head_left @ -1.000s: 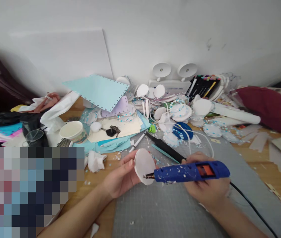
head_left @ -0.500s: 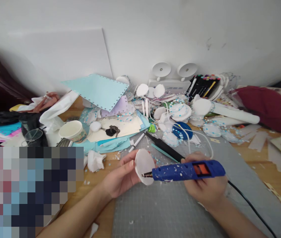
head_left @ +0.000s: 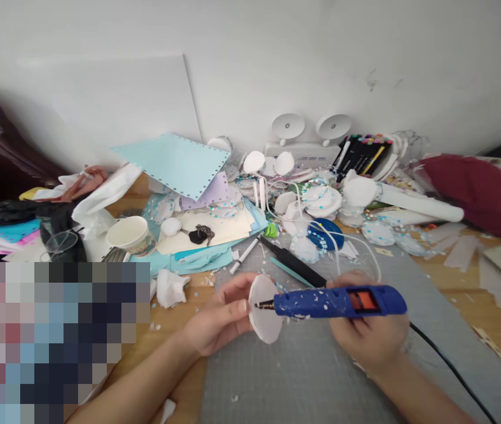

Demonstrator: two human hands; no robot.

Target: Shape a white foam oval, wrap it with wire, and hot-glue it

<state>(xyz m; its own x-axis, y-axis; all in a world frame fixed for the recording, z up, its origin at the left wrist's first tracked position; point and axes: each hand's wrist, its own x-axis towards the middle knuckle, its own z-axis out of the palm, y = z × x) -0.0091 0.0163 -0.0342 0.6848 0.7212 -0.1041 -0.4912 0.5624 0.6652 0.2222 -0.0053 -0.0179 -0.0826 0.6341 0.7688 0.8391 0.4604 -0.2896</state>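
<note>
The white disc (head_left: 270,328) is held above the grey mat (head_left: 277,383), tilted up on edge, its face turned toward the glue gun (head_left: 316,303). The left hand (head_left: 217,323) has its fingers grasping the rim, thumb at the front; the right hand (head_left: 368,344) grips the gun, whose tip (head_left: 264,305) sits in front of the disc, toward its left side. I'd judge this piece only part done: the face looks plain, with none of the blue-dotted trim seen on discs (head_left: 321,200) heaped at the back of the worktop (head_left: 180,383). Those look finished or close to it, though a few bare discs (head_left: 254,161) in the heap may want trimming too.

From where I stand I can't tell whether the tip touches the disc or any glue has come out. The disc's back is mostly hidden, and the gun covers part of the right fingers. The cord (head_left: 447,365) runs out of sight, the heap is too tangled to count, and a blocky blur (head_left: 56,341) masks whatever lies at the left, below the cup (head_left: 127,232)
</note>
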